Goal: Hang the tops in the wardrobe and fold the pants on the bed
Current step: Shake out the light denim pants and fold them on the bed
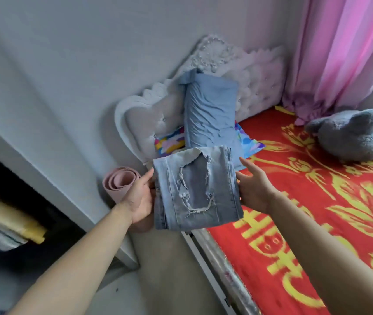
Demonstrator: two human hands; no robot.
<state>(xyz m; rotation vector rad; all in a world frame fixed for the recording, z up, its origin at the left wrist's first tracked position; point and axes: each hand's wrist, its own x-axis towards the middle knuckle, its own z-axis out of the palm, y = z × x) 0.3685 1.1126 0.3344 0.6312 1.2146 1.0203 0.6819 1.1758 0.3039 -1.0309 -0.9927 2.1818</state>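
Jeans [194, 189] (folded, ripped) sat above the bed [317, 212] edge, left hand [142, 196] grip pinching them, right hand [252, 189] flat against them; lowering level would keep folds.

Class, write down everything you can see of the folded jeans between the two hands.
The folded jeans are pale blue denim, darker toward the lower end, folded into a rectangle. A frayed rip with loose white threads opens the top layer; seams run down both sides. They are held in the air, tilted, above the edge of the bed. The left hand grips the left edge, fingers hidden behind; the right hand touches the right edge, fingers straight.
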